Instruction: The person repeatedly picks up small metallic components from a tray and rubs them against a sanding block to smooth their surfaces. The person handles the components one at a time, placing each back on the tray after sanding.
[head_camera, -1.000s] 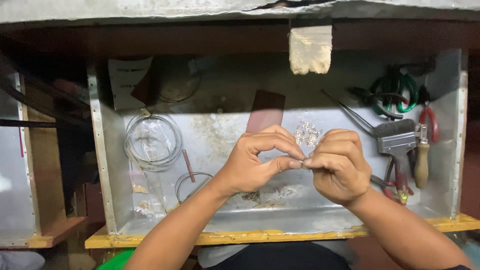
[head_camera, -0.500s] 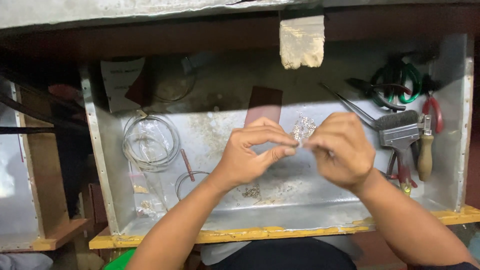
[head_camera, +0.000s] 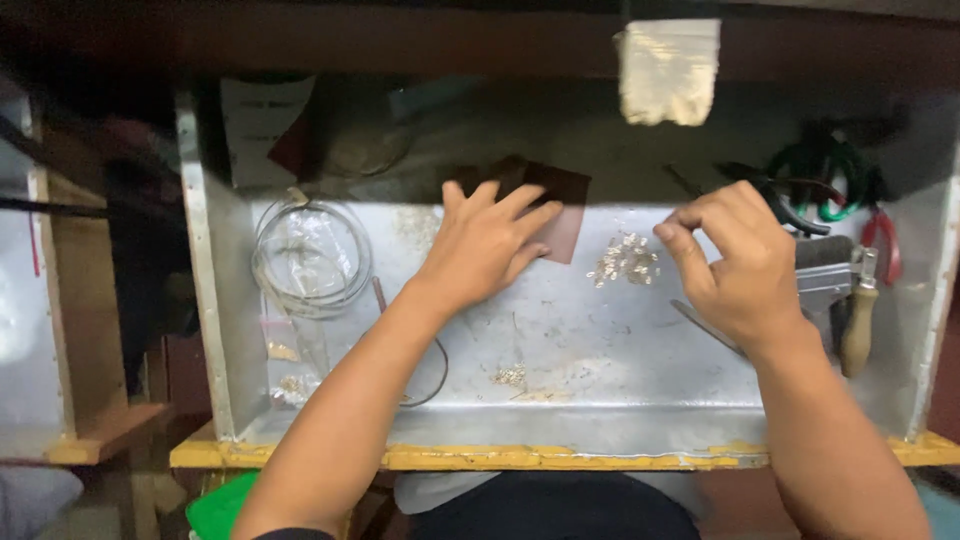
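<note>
- We see our left hand (head_camera: 490, 245) stretched forward over the metal tray (head_camera: 600, 400), fingers spread and nearly flat, their tips resting on or just above the dark brown square sheet (head_camera: 560, 215) at the back of the tray; it grips nothing that we can make out
- Our right hand (head_camera: 740, 260) hangs to the right, fingers curled with thumb and forefinger pinched together; whether a tiny piece sits in that pinch we cannot tell
- The small pile of silvery bits (head_camera: 625, 260) lies on the tray floor between our two hands, just left of the right hand's pinched fingertips and just right of the left hand's little finger
- The right hand is the nearer one to the pile, which lies leftward and slightly below its fingertips
- The brown sheet lies straight ahead of the left fingers, its lower right corner reaching toward the pile
- Wire coils (head_camera: 310, 255) rest well to the left; pliers (head_camera: 880, 250) and a wooden-handled tool (head_camera: 858, 325) lie beyond the right hand
</note>
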